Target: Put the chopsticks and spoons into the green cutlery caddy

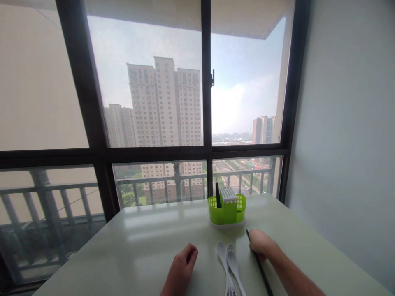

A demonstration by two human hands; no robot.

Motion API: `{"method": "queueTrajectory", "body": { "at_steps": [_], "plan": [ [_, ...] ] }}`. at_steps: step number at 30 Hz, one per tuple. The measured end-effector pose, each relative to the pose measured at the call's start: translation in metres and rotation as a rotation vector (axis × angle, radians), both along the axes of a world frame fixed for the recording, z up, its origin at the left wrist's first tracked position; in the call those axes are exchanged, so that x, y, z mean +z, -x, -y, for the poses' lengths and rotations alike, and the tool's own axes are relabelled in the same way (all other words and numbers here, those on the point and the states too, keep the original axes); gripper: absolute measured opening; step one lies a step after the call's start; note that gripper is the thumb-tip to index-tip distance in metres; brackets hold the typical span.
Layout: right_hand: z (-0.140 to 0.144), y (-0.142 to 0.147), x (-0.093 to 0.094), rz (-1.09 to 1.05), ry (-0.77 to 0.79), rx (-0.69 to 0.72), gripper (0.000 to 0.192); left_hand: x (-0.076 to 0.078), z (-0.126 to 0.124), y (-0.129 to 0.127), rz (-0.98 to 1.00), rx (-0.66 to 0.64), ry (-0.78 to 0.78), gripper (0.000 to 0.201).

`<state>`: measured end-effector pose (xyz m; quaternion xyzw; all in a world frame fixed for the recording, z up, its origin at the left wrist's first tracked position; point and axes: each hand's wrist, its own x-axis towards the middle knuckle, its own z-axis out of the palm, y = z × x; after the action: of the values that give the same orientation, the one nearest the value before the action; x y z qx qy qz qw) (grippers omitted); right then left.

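A black chopstick lies on the pale table, running from near the green holder back toward the person. The right hand rests palm down over its far part, fingers curled down onto it; whether they actually grip the stick cannot be told, since the hand hides the contact. The stick's tip shows just beyond the knuckles, and its near length runs out under the forearm.

The left hand sits on the table well to the left, loosely clenched into a fist, holding nothing visible, apart from everything else.

Between the two hands lie two white spoons, side by side and touching, bowls pointing away, just left of the chopstick and not touched by either hand.

The holder stands just beyond the right hand, on a white base, with a white slotted insert and another dark stick standing upright in it. Behind the table is a large window with dark frames, and a plain wall on the right.
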<state>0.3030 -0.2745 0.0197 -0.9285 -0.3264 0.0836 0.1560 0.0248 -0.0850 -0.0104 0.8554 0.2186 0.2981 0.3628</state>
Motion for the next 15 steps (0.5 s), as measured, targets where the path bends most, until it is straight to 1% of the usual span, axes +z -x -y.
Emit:
{"method": "queueTrajectory", "body": {
  "at_steps": [3,6,8,9,11,13,15],
  "plan": [
    [-0.007,0.007,0.01,0.051,0.059,0.016,0.017,0.0,-0.001,0.001,0.005,0.002,-0.009,0.033],
    [-0.007,0.013,0.023,0.114,0.069,0.04,0.017,-0.002,-0.001,0.0,0.021,-0.004,-0.003,0.034],
    [-0.005,0.018,0.039,0.151,0.055,0.063,0.017,-0.003,-0.001,-0.001,0.022,-0.029,0.007,0.036],
    [-0.004,0.023,0.05,0.178,0.032,0.078,0.016,-0.003,-0.001,-0.001,0.021,-0.041,0.01,0.037],
    [-0.005,0.038,0.076,0.256,-0.084,0.141,0.014,-0.003,-0.001,-0.001,0.019,-0.065,0.019,0.038],
    [-0.011,0.061,0.1,0.33,-0.304,0.272,0.011,-0.003,0.0,0.0,0.031,-0.089,0.03,0.04],
    [-0.024,0.087,0.114,0.298,-0.524,0.432,0.01,-0.002,0.001,0.003,0.049,-0.116,0.036,0.042]
  ]
}}
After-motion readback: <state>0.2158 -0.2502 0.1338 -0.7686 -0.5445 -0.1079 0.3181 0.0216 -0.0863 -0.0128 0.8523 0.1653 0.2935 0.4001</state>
